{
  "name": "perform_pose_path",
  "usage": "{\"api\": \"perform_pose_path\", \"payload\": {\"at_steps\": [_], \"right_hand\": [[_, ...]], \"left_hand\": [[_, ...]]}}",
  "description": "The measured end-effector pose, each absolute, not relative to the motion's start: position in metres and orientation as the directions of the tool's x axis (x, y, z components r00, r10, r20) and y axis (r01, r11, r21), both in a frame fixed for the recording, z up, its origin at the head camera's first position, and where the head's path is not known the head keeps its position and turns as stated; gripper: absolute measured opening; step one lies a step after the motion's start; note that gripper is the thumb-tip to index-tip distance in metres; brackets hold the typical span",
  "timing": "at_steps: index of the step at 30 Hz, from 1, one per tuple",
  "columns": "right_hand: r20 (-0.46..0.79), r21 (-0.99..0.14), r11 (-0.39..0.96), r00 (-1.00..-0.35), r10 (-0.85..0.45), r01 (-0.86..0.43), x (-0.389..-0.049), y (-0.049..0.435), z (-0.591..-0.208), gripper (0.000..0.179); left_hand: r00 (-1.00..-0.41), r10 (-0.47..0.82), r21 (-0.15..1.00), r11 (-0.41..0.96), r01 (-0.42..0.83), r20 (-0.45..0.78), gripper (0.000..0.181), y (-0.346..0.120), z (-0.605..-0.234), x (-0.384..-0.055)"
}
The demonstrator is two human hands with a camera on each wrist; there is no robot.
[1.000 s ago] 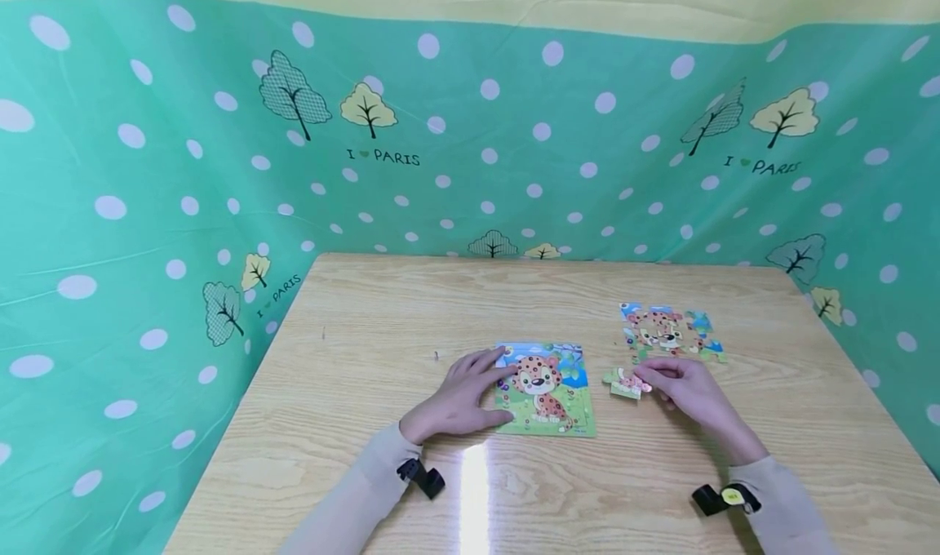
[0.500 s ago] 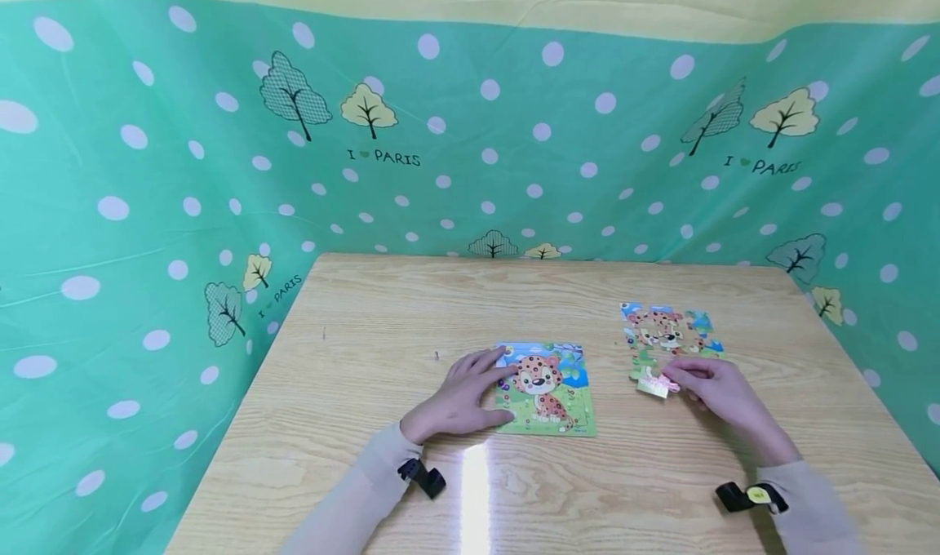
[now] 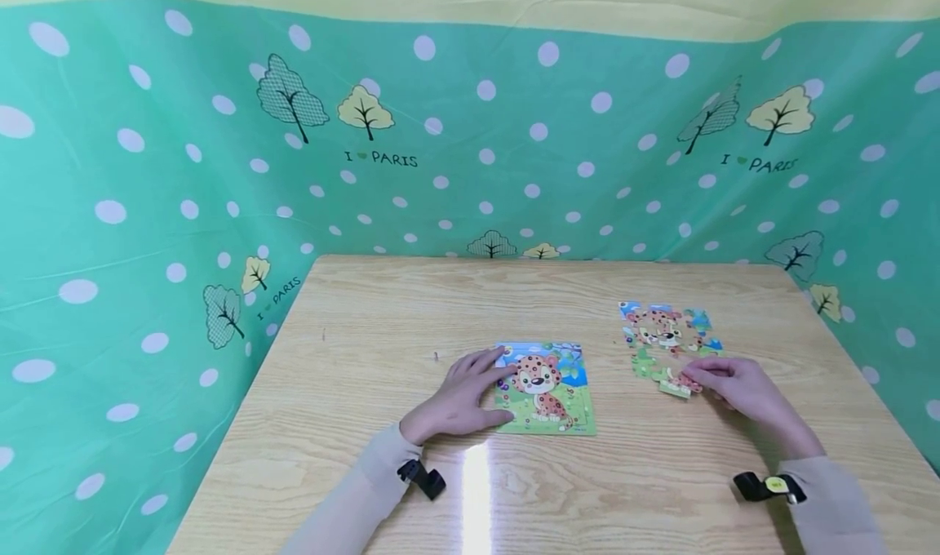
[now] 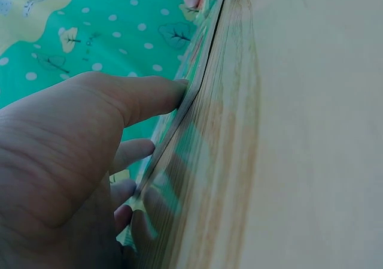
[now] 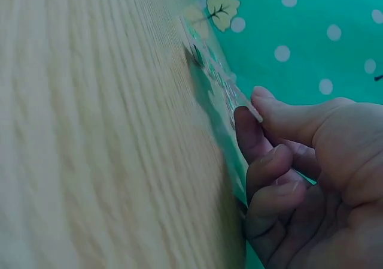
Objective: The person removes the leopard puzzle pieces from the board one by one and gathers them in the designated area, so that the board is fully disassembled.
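My left hand (image 3: 458,400) rests with spread fingers on the left edge of a square leopard picture board (image 3: 543,416). In the left wrist view, the thumb (image 4: 149,94) lies over the board's edge. Farther right, my right hand (image 3: 742,388) pinches a joined section of puzzle pieces (image 3: 674,388) between thumb and fingertips. In the right wrist view, that thin section (image 5: 209,65) is tilted off the table, with a shadow under it. Just behind it lies a partly joined leopard puzzle (image 3: 649,335) with gaps; whether the two touch is unclear.
A light wood table (image 3: 382,310) carries everything. Around its back and sides hangs a green dotted curtain (image 3: 485,155). Small dark marks (image 3: 436,357) show on the wood left of the board. A glare streak (image 3: 476,498) lies near the front.
My right hand has moved right with the puzzle section, from beside the picture board to the near side of the partly joined puzzle. My left hand has stayed put.
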State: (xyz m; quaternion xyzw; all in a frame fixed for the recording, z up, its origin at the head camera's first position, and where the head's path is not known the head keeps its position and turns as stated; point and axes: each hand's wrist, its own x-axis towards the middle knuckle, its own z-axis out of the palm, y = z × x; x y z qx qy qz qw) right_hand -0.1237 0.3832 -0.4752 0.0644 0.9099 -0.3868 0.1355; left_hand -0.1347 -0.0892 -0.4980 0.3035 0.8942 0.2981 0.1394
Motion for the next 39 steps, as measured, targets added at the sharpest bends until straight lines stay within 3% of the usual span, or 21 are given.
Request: {"api": "perform_pose_path", "payload": {"at_steps": [8, 13, 19, 39], "right_hand": [[-0.251, -0.651, 0.709, -0.958, 0.137, 0.272, -0.1246, 0.3873, -0.4725, 0.075], [-0.165, -0.577, 0.795, -0.980, 0.113, 0.189, -0.1203, 0.3830, -0.4797, 0.061], [-0.130, -0.567, 0.812, -0.988, 0.082, 0.142, -0.1225, 0.3785, -0.4806, 0.046], [-0.156, -0.554, 0.823, -0.987, 0.042, 0.122, -0.1265, 0.3844, -0.4802, 0.042]], "left_hand": [[-0.778, 0.625, 0.618, 0.638, 0.459, -0.067, 0.074, -0.0897, -0.4985, -0.1347], [-0.773, 0.631, 0.633, 0.626, 0.456, -0.067, 0.074, -0.0905, -0.4980, -0.1342], [-0.772, 0.633, 0.630, 0.626, 0.459, -0.066, 0.075, -0.0910, -0.4966, -0.1340], [-0.768, 0.638, 0.620, 0.623, 0.477, -0.051, 0.074, -0.0901, -0.4994, -0.1358]]}}
